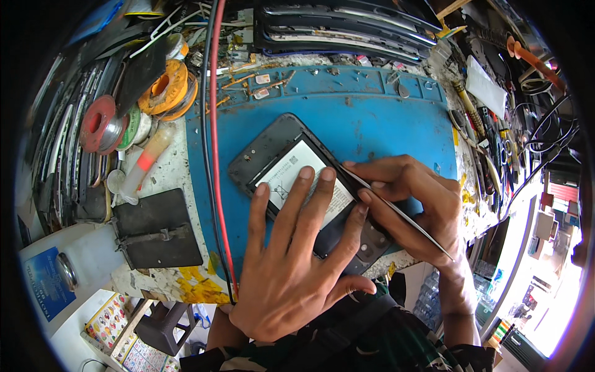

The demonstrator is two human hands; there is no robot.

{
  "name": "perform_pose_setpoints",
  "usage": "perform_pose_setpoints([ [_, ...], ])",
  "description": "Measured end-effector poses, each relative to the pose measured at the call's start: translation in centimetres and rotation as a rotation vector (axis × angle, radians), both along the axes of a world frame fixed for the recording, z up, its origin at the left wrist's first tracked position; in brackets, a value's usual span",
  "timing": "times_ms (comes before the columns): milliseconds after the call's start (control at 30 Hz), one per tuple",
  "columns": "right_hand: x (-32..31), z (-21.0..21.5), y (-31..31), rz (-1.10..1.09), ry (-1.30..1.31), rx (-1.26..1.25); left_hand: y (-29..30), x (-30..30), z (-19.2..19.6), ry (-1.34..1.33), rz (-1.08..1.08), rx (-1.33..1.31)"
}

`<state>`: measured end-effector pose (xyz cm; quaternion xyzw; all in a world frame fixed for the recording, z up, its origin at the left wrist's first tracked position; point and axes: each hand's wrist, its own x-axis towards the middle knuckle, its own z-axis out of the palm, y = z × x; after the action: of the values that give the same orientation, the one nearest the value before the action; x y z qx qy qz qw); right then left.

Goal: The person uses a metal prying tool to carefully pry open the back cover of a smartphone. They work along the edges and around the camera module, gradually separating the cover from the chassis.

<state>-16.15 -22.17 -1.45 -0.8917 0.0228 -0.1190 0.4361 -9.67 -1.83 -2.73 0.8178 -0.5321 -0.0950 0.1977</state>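
Observation:
A dark smartphone [276,133] with its back cover off lies tilted on a blue work mat, its white battery [299,162] facing up. Over the battery rests my left hand [294,260], fingers spread, the tips touching the battery and the phone's near edge. My right hand [421,208] pinches slim silver tweezers [406,218] against the phone's right side. Their tip is at the battery's edge, partly hidden by the fingers. The phone's lower part, with its camera openings [364,248], shows partly beneath my left hand.
A red cable [214,124] and a black one cross the blue mat [396,130] on the left. Solder spools [99,124], a glue bottle [149,158] and a dark flat case [158,229] sit left. Stacked phone panels [347,28] line the back; hand tools [489,155] crowd the right.

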Motion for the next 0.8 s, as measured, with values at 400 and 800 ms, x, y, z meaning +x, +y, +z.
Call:
perform_pose_setpoints([
  [400, -0.4, 0.1, 0.0, -0.021, 0.073, -0.002, 0.1, -0.1, 0.0, -0.012, 0.007, -0.003],
  [800, -0.1, -0.8, -0.3, 0.014, 0.001, 0.015, -0.1, -0.1, 0.0, -0.030, 0.014, -0.007],
])
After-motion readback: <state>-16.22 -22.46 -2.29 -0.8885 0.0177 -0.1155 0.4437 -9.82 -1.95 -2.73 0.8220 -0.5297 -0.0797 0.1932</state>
